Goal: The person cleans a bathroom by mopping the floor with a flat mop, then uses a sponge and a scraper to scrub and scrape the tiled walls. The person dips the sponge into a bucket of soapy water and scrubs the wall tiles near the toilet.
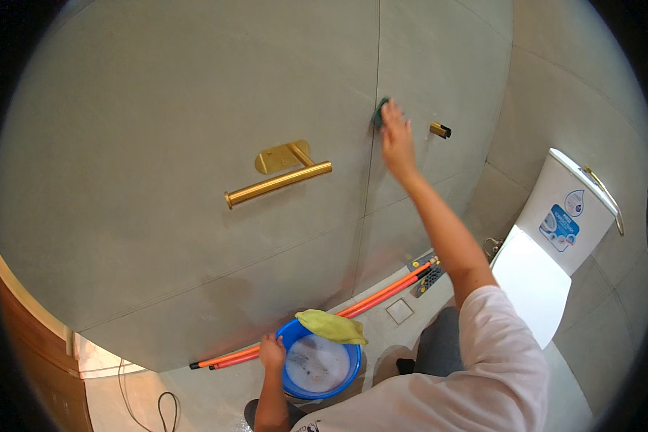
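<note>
My right hand [398,147] is raised to the grey tiled wall [194,86], pressing a dark green scouring pad [379,114] flat against it beside a vertical tile joint. Low down, my left hand [272,352] grips the rim of a blue bucket [356,367]. Foamy, greyish water [315,363] shows inside the bucket. A yellow-green cloth [331,326] hangs over the far right part of its rim.
A gold paper holder [281,184] and a short gold fitting [440,130] project from the wall. Orange-red poles [374,297] lie along its foot near a floor drain [399,311]. A white toilet [533,281] stands right; a cable [167,407] trails at lower left.
</note>
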{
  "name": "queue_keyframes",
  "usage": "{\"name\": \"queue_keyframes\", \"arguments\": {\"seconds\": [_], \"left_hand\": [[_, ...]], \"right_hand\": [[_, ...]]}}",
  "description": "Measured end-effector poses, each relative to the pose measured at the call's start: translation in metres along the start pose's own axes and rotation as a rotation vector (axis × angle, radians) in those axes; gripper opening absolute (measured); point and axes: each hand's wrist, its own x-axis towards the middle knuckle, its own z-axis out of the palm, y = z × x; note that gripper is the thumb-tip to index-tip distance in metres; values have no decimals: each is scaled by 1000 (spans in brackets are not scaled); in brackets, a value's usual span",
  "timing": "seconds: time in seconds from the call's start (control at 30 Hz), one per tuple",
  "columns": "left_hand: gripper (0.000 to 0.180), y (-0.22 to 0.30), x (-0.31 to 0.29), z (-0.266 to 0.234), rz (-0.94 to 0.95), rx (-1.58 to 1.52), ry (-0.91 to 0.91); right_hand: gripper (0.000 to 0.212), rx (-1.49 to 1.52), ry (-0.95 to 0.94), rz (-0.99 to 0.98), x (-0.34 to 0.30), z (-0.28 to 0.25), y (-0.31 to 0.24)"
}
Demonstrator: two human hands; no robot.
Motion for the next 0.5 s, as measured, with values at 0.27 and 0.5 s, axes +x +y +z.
{"name": "queue_keyframes", "arguments": {"seconds": [0.27,0.5], "left_hand": [[23,18,-4,2,22,-33,-42],[21,16,-3,2,10,-19,-82]], "right_hand": [[37,-157,150,126,58,-17,89],[41,-245,65,165,72,-34,88]]}}
